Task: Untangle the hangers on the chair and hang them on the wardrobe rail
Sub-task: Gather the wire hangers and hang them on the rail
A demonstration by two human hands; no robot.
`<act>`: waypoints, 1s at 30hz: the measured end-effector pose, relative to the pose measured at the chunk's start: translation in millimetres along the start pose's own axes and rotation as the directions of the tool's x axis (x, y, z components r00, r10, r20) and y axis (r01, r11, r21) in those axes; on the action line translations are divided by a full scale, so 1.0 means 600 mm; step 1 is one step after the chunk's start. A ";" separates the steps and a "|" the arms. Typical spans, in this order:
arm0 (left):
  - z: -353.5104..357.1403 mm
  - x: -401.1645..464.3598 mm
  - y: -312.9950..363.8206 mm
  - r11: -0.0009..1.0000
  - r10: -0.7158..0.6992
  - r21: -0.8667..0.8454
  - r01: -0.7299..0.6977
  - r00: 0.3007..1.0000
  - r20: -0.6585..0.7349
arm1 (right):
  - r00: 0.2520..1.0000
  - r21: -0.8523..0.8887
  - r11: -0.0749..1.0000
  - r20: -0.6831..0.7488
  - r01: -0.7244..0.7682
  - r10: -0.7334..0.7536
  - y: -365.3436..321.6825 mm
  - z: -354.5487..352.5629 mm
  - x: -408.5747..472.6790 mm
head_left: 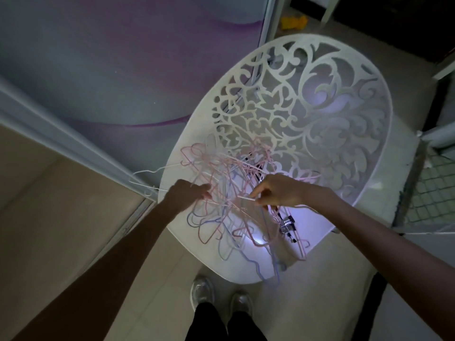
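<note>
With the left hand [187, 193] clenched on pink wires and the right hand [273, 191] pinching a white hanger bar [242, 197], the tangled hangers [229, 205] on the chair [384, 134] may be dragged off if pulled while interlocked.

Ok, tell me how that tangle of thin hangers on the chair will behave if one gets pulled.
The hangers look thin and light, so the whole knot would probably lift together. Interlocked hooks likely snag. On the chair, its smooth seat may let them slide.
</note>
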State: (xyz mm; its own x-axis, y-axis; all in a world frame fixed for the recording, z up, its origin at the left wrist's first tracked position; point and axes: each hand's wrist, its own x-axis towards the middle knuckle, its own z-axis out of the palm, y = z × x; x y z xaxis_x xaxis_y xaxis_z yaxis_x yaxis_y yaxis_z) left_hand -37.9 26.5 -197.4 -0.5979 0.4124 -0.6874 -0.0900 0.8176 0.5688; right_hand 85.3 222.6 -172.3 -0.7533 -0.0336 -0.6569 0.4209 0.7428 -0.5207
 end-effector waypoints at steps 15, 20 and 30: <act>0.045 -0.012 0.011 0.986 -0.158 -0.017 0.163 0.974 0.159 | 0.695 0.042 0.993 -0.711 -0.110 0.107 0.097 -0.003 -0.107; 0.031 -0.001 0.001 0.990 -0.131 -0.048 0.136 0.986 0.103 | 0.888 0.167 0.956 -0.359 -0.241 0.287 0.094 0.010 -0.101; -0.051 -0.035 -0.015 0.992 0.008 -0.126 -0.004 0.999 0.033 | 0.932 -0.024 0.984 -0.327 -0.175 0.158 0.039 0.046 -0.091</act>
State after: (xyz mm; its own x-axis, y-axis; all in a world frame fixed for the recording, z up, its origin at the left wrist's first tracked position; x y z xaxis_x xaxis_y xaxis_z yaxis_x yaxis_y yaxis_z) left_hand -48.8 -1.8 -174.4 -0.5723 0.4318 -0.6972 -0.1876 0.7587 0.6239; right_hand 150.3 223.1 -163.4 -0.8007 0.3040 -0.5161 0.5337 0.7533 -0.3843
